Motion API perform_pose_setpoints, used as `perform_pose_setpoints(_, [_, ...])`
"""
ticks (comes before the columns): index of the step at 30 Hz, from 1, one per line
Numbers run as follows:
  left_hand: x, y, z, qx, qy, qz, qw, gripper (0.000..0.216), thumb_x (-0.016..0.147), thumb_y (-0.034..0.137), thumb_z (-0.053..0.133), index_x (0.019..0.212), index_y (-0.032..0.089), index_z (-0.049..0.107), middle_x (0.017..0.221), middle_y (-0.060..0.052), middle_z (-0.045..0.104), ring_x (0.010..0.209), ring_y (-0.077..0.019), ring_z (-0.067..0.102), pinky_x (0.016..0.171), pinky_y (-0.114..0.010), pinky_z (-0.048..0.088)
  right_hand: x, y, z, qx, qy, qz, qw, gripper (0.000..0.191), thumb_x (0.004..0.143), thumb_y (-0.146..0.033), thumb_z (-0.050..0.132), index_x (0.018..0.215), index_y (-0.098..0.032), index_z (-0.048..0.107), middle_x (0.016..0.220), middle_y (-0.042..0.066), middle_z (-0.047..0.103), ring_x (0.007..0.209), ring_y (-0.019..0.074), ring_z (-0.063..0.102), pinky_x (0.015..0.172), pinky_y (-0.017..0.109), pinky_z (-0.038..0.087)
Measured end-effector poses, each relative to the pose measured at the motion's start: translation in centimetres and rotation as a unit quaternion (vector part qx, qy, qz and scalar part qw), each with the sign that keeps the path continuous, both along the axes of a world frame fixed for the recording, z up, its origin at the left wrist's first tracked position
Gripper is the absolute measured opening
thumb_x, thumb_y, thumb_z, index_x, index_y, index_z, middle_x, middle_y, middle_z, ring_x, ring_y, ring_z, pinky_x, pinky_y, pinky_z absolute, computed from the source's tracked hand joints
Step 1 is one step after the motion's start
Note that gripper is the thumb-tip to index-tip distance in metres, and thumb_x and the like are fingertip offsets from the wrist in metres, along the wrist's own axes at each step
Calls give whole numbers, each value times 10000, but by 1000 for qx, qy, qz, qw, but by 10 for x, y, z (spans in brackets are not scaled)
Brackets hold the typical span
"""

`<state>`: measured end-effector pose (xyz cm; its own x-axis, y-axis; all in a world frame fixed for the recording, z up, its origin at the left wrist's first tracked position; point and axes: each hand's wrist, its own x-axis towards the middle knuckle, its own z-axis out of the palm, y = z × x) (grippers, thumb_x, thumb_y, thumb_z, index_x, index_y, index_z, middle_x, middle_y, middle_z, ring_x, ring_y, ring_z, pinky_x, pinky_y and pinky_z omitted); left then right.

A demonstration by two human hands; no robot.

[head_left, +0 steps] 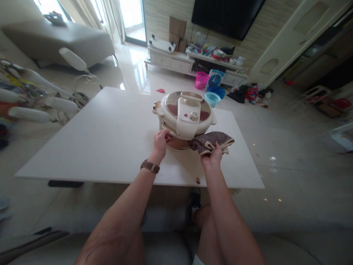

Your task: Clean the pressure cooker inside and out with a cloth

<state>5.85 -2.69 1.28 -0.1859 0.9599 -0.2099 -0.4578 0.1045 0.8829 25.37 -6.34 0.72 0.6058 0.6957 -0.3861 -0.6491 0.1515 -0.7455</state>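
A cream electric pressure cooker (188, 125) stands on the white table, its lid on, with a dial and a red button on the front panel. My left hand (160, 142), a brown-strapped watch at the wrist, is at the cooker's front left side just below the rim. Its fingers are curled in, and what they hold, if anything, is hidden. In my right hand (213, 155) is a folded brown cloth (213, 141) with pale edging, gripped between thumb and fingers. The cloth's left end touches or overlaps the cooker's front right side; I cannot tell which.
The white table (110, 140) reaches far to the left; a tiny figure (198, 180) lies by its near edge. Beyond it on the floor are a pink basket (201, 80) and a light blue basket (212, 98). A cluttered TV cabinet (176, 63) lines the wall. Lamp arms (73, 59) stand left.
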Motion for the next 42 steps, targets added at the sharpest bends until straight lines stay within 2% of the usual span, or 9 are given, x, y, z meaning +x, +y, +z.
perform_pose_setpoints(5, [4, -1, -1, 0, 10, 22, 1000, 246, 703, 355, 647, 549, 208, 524, 511, 36, 467, 495, -106, 470, 541, -240, 462, -22, -7, -9, 12, -27, -8, 1000, 306, 966, -415, 555, 1201, -237, 639, 1128, 33, 775, 1046, 174, 757, 943, 413, 648])
perform_pose_setpoints(9, [7, 0, -4, 3, 16, 41, 999, 268, 694, 367, 645, 522, 212, 509, 498, 37, 457, 485, -102, 442, 528, -237, 459, -46, -18, -13, 0, -34, -51, 998, 503, 889, -428, 690, 1346, -241, 595, 1371, 50, 709, 1147, 181, 736, 1019, 401, 615])
perform_pose_setpoints(12, [7, 0, -5, 5, 11, 48, 999, 252, 670, 373, 655, 521, 211, 532, 489, 37, 467, 483, -103, 440, 508, -232, 445, -61, -25, -12, -1, -58, -53, 997, 594, 857, -417, 727, 1401, -231, 579, 1460, 60, 657, 1243, 195, 699, 1096, 399, 567])
perform_pose_setpoints(19, [5, -1, -6, 8, 28, 28, 999, 270, 689, 399, 655, 542, 211, 529, 497, 38, 476, 479, -100, 462, 510, -229, 439, -75, -28, -23, -25, -135, -44, 990, 675, 846, -491, 737, 1430, -195, 572, 1485, 94, 634, 1328, 216, 648, 1153, 409, 515])
perform_pose_setpoints(27, [6, -1, -6, 9, 20, 28, 999, 270, 716, 379, 657, 544, 208, 537, 499, 39, 482, 469, -97, 470, 505, -224, 443, -78, -30, -24, -46, -179, -43, 982, 649, 852, -482, 728, 1403, -172, 584, 1492, 111, 624, 1364, 219, 620, 1203, 422, 459])
perform_pose_setpoints(31, [4, -2, -3, 10, 12, 28, 999, 270, 710, 363, 662, 526, 208, 540, 471, 40, 477, 458, -101, 465, 500, -225, 448, -95, -44, -19, -54, -179, -7, 982, 613, 842, -478, 729, 1370, -192, 609, 1469, 96, 644, 1377, 220, 607, 1228, 442, 423])
perform_pose_setpoints(35, [0, -3, 0, 10, 58, 8, 998, 293, 727, 366, 649, 506, 206, 540, 468, 21, 504, 471, -112, 504, 512, -230, 441, -112, -54, -16, -63, -159, 42, 984, 587, 820, -480, 739, 1313, -175, 643, 1438, 116, 665, 1376, 236, 602, 1218, 450, 437])
perform_pose_setpoints(42, [-6, -4, 2, 18, 61, -8, 998, 331, 707, 371, 675, 476, 203, 510, 474, 32, 475, 478, -101, 490, 536, -232, 437, -101, -47, -13, -52, -144, 24, 988, 575, 808, -448, 746, 1299, -162, 656, 1395, 115, 696, 1305, 247, 652, 1175, 445, 482])
